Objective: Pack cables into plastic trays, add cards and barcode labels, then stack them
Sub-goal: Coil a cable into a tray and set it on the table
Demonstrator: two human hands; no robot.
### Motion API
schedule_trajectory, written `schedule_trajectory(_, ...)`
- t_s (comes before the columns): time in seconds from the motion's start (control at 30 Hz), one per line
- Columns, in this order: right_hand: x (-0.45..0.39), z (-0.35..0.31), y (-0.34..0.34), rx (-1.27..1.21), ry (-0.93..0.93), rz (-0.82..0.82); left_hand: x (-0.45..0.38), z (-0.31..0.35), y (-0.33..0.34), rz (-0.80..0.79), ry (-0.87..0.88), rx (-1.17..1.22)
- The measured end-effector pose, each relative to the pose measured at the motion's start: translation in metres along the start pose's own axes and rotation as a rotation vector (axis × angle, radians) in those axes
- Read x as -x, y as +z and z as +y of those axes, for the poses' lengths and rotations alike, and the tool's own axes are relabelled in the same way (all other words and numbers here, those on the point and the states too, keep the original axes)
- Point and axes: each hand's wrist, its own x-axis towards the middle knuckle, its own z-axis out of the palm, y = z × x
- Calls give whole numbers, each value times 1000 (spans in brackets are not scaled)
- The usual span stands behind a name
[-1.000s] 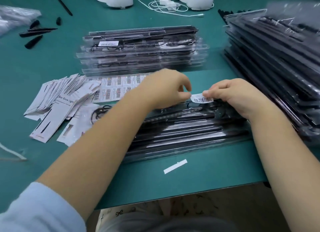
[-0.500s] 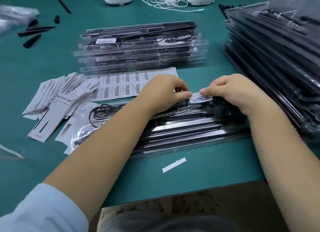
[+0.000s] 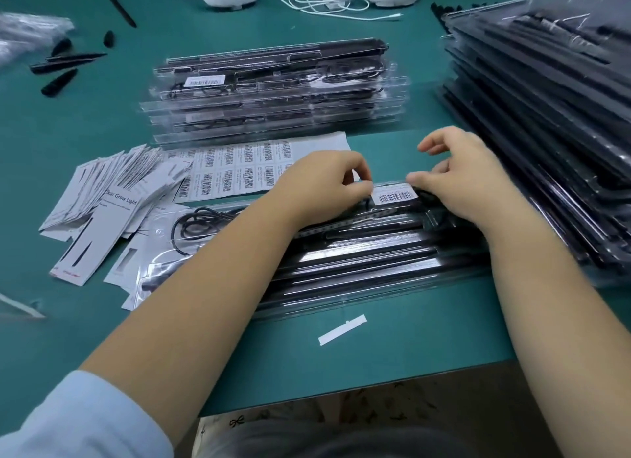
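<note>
A clear plastic tray (image 3: 358, 266) with black bars and a coiled black cable (image 3: 198, 222) lies across the green table in front of me. A white barcode label (image 3: 394, 195) lies flat on the tray's far edge. My left hand (image 3: 321, 187) has its fingers curled, thumb and forefinger pinching the label's left end. My right hand (image 3: 467, 184) presses its thumb on the label's right corner, and its other fingers are lifted and relaxed. A white card (image 3: 136, 280) shows under the tray's left end.
A stack of labelled trays (image 3: 273, 92) stands behind, and a taller tray pile (image 3: 546, 99) fills the right. To the left are the barcode sheet (image 3: 239, 174) and fanned cards (image 3: 112, 198). A white backing strip (image 3: 342, 329) lies near the table's front edge. Black spikes (image 3: 58, 81) lie far left.
The label, held in the air between both hands before, has come down flat onto the tray's far edge. My right hand's fingers have lifted off it, leaving only the thumb.
</note>
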Motion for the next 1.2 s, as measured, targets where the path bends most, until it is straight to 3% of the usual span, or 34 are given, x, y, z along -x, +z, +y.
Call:
schedule_trajectory(0.13,7,-4,6,136,-158,129,-2,1,1,23,2,-55)
schedule_trajectory(0.27,15,-19,15,571,-312,-263,-4,2,0,51,-19,-76)
schedule_trajectory(0.4,17,-18,20,650,-454,-418,-5,1,1,45,-51,-164)
schedule_trajectory(0.5,16,-19,23,644,-404,-459,-4,3,2,23,-47,-289)
schedule_trajectory(0.67,18,-19,26,644,-325,-387,1,5,4,59,10,-450)
schedule_trajectory(0.9,23,-21,33,674,-150,-322,4,4,2,40,27,-441)
schedule_trajectory(1.0,17,-22,29,527,-53,-159,5,3,4,52,36,-406)
schedule_trajectory(1.1,9,-16,15,47,-91,216,0,4,1,-11,-10,-349)
schedule_trajectory(1.2,8,-11,5,-425,1,413,-10,8,-6,-118,-69,-237)
